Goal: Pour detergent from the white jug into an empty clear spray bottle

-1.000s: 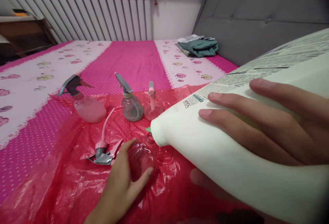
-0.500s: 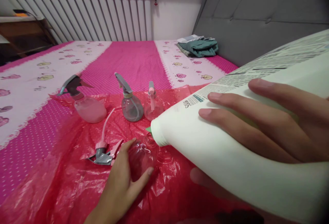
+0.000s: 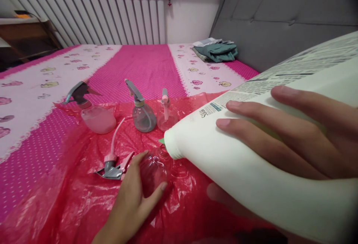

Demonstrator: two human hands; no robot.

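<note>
My left hand (image 3: 134, 195) is closed around a clear spray bottle (image 3: 155, 169) that has no sprayer head on it. A large white detergent bottle (image 3: 223, 154), tipped down to the left, is gripped by my right hand (image 3: 291, 132). Its mouth sits right at the neck of the clear bottle, and a bit of green (image 3: 162, 141) shows beside it. Whether liquid flows out cannot be seen. Left of my left hand lies a grey and pink trigger sprayer head (image 3: 112, 169) with its tube pointing up.
Behind my hands are a pinkish spray bottle (image 3: 99, 119), a grey one (image 3: 144, 117) and a clear one (image 3: 167, 119). They stand on red plastic sheeting (image 3: 84, 199) over a pink bed (image 3: 145, 68). Folded clothes (image 3: 218, 52) lie near the grey headboard (image 3: 268, 20).
</note>
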